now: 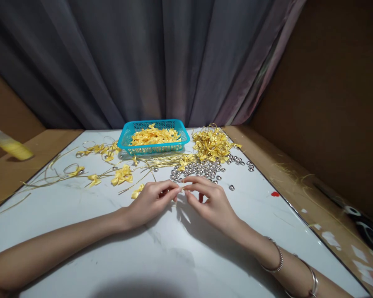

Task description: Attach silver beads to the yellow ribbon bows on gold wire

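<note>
My left hand (152,203) and my right hand (209,200) meet fingertip to fingertip over the white tabletop (136,256). Between them is a thin yellow-gold strand (183,188), pinched by both; its details are too small to tell. Just beyond my fingers lies a spread of small silver rings (202,169). A yellow bow (137,191) rests beside my left hand, with more yellow bows (122,175) behind it. Gold cords (164,160) run across the table behind the hands.
A blue basket (153,147) full of yellow bows stands at the back. Right of it is a heap of corded bows (213,143). A yellow spool (14,147) is at the left, a red piece (275,194) and black scissors (369,231) at the right. A grey curtain (143,62) hangs behind.
</note>
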The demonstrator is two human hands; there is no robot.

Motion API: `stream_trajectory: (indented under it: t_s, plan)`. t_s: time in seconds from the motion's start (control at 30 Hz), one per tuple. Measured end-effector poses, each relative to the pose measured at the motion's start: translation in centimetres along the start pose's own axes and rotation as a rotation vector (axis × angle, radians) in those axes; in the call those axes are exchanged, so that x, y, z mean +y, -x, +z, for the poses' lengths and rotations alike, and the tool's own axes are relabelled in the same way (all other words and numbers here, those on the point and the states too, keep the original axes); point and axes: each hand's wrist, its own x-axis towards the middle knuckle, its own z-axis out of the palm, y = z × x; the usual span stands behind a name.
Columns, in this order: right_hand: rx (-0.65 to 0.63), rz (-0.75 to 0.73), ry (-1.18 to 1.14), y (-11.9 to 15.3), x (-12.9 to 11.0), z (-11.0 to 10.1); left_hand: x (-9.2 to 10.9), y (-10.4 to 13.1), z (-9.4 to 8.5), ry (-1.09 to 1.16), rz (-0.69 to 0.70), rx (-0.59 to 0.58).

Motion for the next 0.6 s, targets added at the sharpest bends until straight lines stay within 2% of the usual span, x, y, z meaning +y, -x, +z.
stream_trajectory:
  t_s: [0.17, 0.3, 0.6]
  plan:
    - [0.107, -0.126, 0.168, 0.40, 0.03, 0.40, 0.19, -0.09, -0.04, 0.039, -0.040, 0.004]
    - [0.088, -0.182, 0.168, 0.44, 0.04, 0.50, 0.20, -0.10, -0.01, 0.057, -0.056, 0.004]
    - [0.047, -0.091, 0.152, 0.26, 0.01, 0.32, 0.14, 0.01, -0.02, 0.039, -0.048, 0.002]
